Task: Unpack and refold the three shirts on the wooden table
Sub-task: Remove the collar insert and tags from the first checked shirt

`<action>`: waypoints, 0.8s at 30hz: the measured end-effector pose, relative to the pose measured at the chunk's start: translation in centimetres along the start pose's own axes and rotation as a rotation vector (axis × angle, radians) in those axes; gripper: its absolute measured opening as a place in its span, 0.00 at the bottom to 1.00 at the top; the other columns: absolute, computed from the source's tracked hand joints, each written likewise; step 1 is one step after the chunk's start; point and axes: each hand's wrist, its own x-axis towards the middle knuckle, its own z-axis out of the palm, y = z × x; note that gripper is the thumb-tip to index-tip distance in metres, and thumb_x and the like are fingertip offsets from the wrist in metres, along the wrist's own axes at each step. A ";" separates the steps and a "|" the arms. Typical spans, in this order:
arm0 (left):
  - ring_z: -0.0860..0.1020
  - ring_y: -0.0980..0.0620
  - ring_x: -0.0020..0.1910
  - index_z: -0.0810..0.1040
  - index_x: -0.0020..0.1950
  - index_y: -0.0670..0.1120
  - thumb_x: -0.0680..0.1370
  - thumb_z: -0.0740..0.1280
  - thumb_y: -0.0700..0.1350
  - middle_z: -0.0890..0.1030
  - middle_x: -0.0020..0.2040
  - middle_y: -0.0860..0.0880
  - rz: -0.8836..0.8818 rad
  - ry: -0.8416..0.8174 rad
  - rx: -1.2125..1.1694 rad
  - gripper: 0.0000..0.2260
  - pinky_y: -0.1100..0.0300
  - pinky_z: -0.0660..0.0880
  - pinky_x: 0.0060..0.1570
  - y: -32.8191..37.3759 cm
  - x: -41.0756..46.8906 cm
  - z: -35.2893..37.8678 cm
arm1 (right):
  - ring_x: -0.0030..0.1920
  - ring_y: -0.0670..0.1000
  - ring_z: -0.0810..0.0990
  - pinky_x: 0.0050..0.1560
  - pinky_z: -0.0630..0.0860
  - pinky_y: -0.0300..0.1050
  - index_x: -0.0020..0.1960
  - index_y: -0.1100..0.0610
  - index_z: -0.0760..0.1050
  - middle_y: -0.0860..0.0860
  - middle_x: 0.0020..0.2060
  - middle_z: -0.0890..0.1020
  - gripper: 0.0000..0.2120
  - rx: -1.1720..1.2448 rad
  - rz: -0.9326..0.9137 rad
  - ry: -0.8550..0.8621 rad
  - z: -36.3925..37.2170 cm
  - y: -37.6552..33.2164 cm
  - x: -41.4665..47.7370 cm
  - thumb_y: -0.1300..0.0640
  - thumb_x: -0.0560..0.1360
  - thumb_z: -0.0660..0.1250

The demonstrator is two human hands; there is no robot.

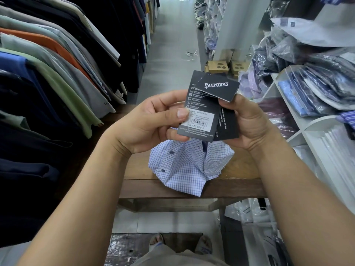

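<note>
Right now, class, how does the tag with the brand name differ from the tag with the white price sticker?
The brand tag shows only a white logo; the price tag carries care symbols and a white sticker. The brand tag lies tilted on top, pinched by the right hand; the price tag stands nearly upright, pinched by the left hand. Both are black cards.

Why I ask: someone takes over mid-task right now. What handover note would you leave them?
Left grip pinches the price tag.
Right grip holds the brand tag, with more dark tags beneath it.
The checked shirt lies crumpled on the table, out of any bag, with one corner over the front edge.
Done: this shirt is unpacked.
Left: refold it. The other two shirts cannot be picked out in this view, so check on them.
</note>
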 end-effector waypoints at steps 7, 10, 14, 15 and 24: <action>0.85 0.54 0.40 0.80 0.64 0.43 0.73 0.75 0.43 0.85 0.52 0.46 0.023 -0.025 -0.033 0.20 0.66 0.81 0.37 0.0 0.1 0.1 | 0.62 0.63 0.69 0.57 0.68 0.64 0.79 0.68 0.51 0.62 0.64 0.64 0.52 -0.045 0.006 0.088 -1.2 0.2 -0.3 0.57 0.67 0.80; 0.85 0.54 0.40 0.80 0.64 0.43 0.73 0.76 0.44 0.85 0.52 0.46 0.026 -0.027 -0.029 0.20 0.67 0.81 0.37 0.0 0.0 0.2 | 0.62 0.63 0.70 0.57 0.68 0.64 0.79 0.68 0.51 0.62 0.65 0.64 0.52 -0.041 -0.009 0.090 -1.3 0.2 -0.5 0.57 0.68 0.79; 0.85 0.55 0.40 0.77 0.66 0.41 0.74 0.75 0.43 0.85 0.51 0.47 0.031 -0.041 -0.028 0.21 0.66 0.81 0.38 0.1 -0.1 0.3 | 0.61 0.62 0.69 0.58 0.68 0.63 0.79 0.68 0.52 0.63 0.65 0.63 0.53 -0.060 -0.021 0.096 -1.0 0.2 -0.5 0.56 0.66 0.80; 0.85 0.54 0.40 0.77 0.66 0.42 0.74 0.74 0.43 0.85 0.51 0.47 0.028 -0.045 -0.025 0.21 0.66 0.81 0.38 0.1 -0.1 0.4 | 0.62 0.63 0.68 0.58 0.67 0.64 0.79 0.68 0.52 0.64 0.66 0.63 0.54 -0.065 -0.023 0.099 -1.0 0.3 -0.5 0.55 0.66 0.81; 0.85 0.53 0.43 0.74 0.69 0.42 0.73 0.76 0.43 0.85 0.54 0.46 0.005 -0.018 -0.003 0.26 0.64 0.82 0.40 0.0 -0.3 0.2 | 0.61 0.62 0.69 0.59 0.65 0.64 0.78 0.70 0.49 0.64 0.66 0.63 0.53 -0.041 -0.029 0.110 -0.3 0.2 -0.6 0.55 0.67 0.80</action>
